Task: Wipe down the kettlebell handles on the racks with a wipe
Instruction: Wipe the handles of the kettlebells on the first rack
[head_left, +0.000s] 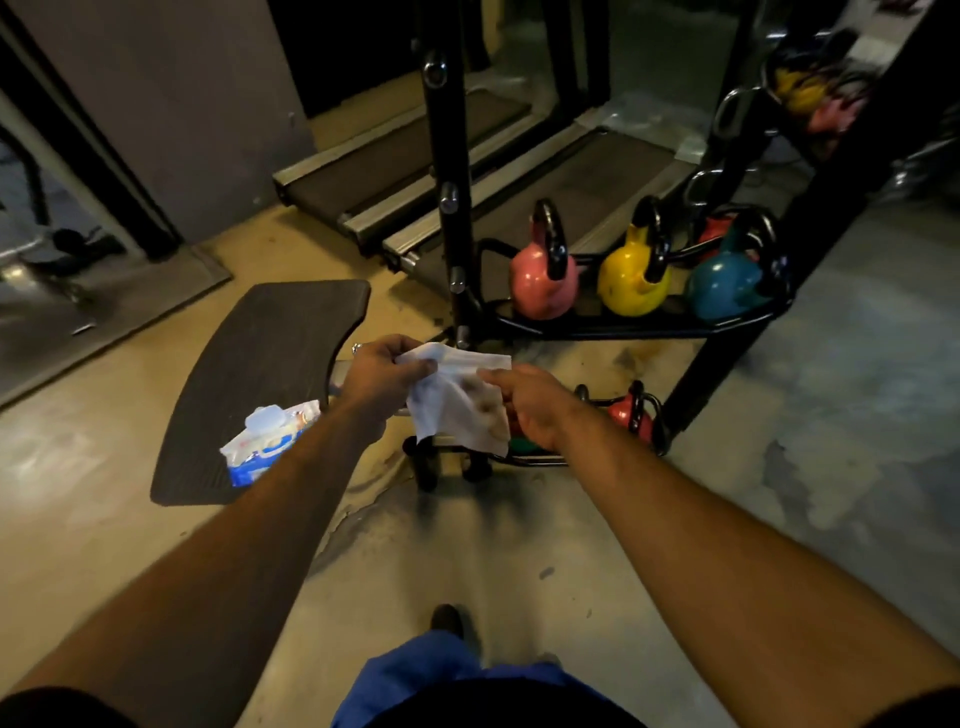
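Observation:
Between both hands hangs a white wipe with brown smudges. My left hand pinches its upper left corner and my right hand pinches its right edge. Beyond the hands a black tiered rack carries a pink kettlebell, a yellow kettlebell and a teal kettlebell, each with a black handle. A red kettlebell sits on the lowest tier just right of my right hand. More kettlebells stand on an upper tier at the top right, blurred.
A pack of wipes lies on a dark curved bench pad to the left. Treadmill decks stand behind the rack. A black upright post rises at the rack's left end. My foot is on the concrete floor.

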